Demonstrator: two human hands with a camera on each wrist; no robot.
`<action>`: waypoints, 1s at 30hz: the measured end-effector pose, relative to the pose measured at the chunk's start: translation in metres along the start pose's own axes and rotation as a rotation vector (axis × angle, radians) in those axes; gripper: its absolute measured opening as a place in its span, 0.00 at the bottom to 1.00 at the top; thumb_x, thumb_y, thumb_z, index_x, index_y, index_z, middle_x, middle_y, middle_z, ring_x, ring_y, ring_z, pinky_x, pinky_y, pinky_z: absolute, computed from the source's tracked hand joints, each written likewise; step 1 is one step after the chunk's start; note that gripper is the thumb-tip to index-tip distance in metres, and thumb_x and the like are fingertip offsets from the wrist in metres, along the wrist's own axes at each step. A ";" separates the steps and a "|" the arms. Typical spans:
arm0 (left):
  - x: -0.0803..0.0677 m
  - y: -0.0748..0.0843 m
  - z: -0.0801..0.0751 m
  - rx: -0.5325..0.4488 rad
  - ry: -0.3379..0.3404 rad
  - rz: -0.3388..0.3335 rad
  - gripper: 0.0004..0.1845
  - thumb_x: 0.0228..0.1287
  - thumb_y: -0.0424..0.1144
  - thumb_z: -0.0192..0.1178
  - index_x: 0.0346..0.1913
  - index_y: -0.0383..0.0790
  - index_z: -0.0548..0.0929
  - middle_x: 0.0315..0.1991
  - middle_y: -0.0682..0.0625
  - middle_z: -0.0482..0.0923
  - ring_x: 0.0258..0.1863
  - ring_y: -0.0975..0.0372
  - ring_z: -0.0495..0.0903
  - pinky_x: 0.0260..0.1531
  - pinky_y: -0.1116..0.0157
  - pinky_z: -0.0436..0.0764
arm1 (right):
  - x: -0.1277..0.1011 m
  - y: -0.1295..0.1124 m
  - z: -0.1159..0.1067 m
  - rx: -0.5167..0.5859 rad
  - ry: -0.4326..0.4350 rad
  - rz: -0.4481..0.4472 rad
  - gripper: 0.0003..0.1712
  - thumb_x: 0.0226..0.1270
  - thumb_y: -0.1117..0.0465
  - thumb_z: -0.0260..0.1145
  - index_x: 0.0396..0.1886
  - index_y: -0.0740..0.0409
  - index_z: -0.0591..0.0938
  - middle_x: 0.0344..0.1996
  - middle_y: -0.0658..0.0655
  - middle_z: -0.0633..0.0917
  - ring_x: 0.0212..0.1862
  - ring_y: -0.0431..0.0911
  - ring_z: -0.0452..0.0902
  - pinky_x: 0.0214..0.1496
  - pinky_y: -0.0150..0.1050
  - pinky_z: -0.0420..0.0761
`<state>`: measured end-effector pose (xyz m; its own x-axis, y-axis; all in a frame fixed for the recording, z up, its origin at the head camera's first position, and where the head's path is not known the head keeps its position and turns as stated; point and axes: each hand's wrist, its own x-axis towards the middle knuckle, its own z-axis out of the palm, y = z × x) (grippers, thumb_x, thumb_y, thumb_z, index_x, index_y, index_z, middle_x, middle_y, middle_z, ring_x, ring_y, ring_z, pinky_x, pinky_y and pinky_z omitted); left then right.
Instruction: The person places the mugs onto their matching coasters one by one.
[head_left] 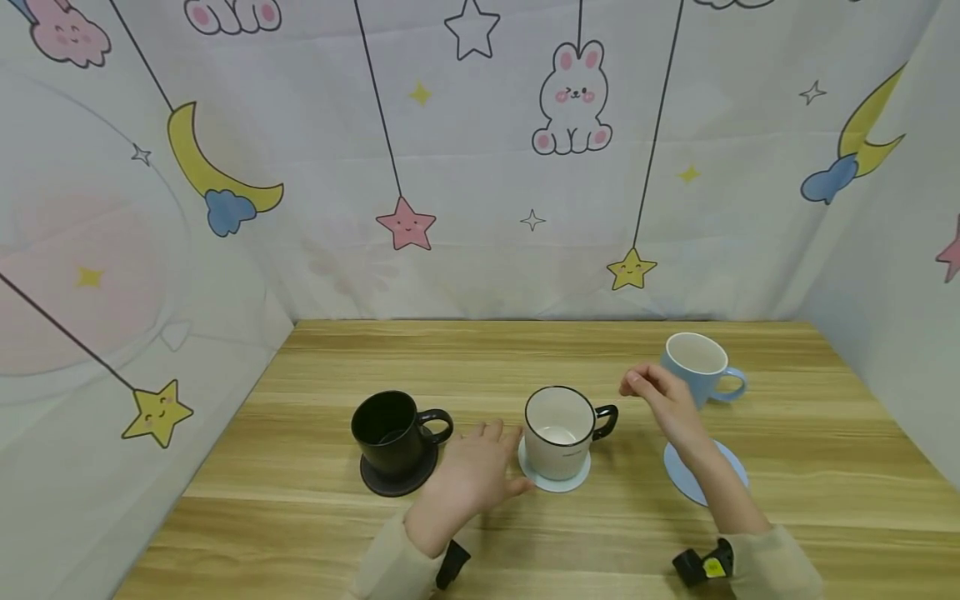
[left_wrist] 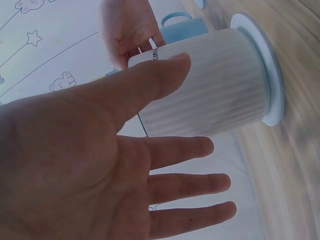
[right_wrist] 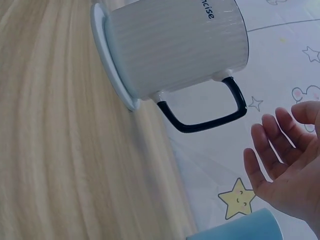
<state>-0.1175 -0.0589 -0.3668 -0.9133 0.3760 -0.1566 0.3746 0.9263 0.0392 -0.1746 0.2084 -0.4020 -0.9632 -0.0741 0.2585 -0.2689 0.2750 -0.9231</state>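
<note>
On a pale round coaster [head_left: 557,483] stands a white ribbed mug [head_left: 558,433] with a black rim and black handle, upright. My left hand [head_left: 480,467] is just left of it, fingers straight and spread; the left wrist view shows the palm [left_wrist: 65,165] facing the mug, with nothing held. To the right of the mug's handle [right_wrist: 200,125], my right hand [head_left: 663,400] hovers in the air with fingers loosely bent and holding nothing. Behind that hand a light blue mug [head_left: 696,362] sits on the wooden table, partly hidden by it.
A black mug [head_left: 390,437] stands on a black coaster [head_left: 397,483] left of my left hand. Under my right forearm lies a bare light blue coaster [head_left: 686,475]. The wooden table [head_left: 600,542] ends at a patterned cloth backdrop [head_left: 480,275].
</note>
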 end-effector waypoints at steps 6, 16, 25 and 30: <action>-0.004 0.001 -0.004 0.014 0.039 -0.003 0.41 0.56 0.65 0.61 0.70 0.49 0.67 0.69 0.45 0.68 0.66 0.49 0.70 0.58 0.46 0.75 | 0.002 -0.001 -0.008 0.013 0.023 -0.034 0.16 0.75 0.60 0.52 0.39 0.71 0.76 0.31 0.40 0.81 0.38 0.31 0.79 0.47 0.23 0.76; -0.011 0.006 -0.008 0.122 0.175 0.033 0.42 0.57 0.66 0.59 0.69 0.44 0.68 0.68 0.46 0.69 0.65 0.51 0.72 0.54 0.51 0.78 | 0.000 -0.004 -0.023 0.025 0.020 -0.015 0.16 0.76 0.57 0.51 0.38 0.66 0.76 0.32 0.39 0.82 0.39 0.32 0.80 0.48 0.23 0.77; -0.007 0.014 -0.005 0.136 0.326 0.070 0.43 0.57 0.66 0.59 0.70 0.43 0.67 0.68 0.46 0.70 0.65 0.53 0.72 0.52 0.53 0.79 | 0.001 -0.003 -0.033 0.015 0.043 -0.004 0.12 0.76 0.57 0.52 0.36 0.58 0.78 0.30 0.37 0.82 0.38 0.31 0.80 0.46 0.22 0.76; -0.002 0.020 -0.002 0.135 0.401 0.123 0.41 0.59 0.66 0.58 0.70 0.45 0.67 0.68 0.47 0.70 0.67 0.54 0.71 0.54 0.55 0.78 | 0.001 -0.004 -0.036 0.013 0.053 0.003 0.11 0.75 0.58 0.52 0.35 0.58 0.78 0.30 0.36 0.82 0.37 0.30 0.80 0.45 0.22 0.76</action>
<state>-0.1079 -0.0409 -0.3636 -0.8406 0.4868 0.2374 0.4773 0.8731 -0.1001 -0.1741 0.2417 -0.3881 -0.9627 -0.0225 0.2698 -0.2661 0.2622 -0.9276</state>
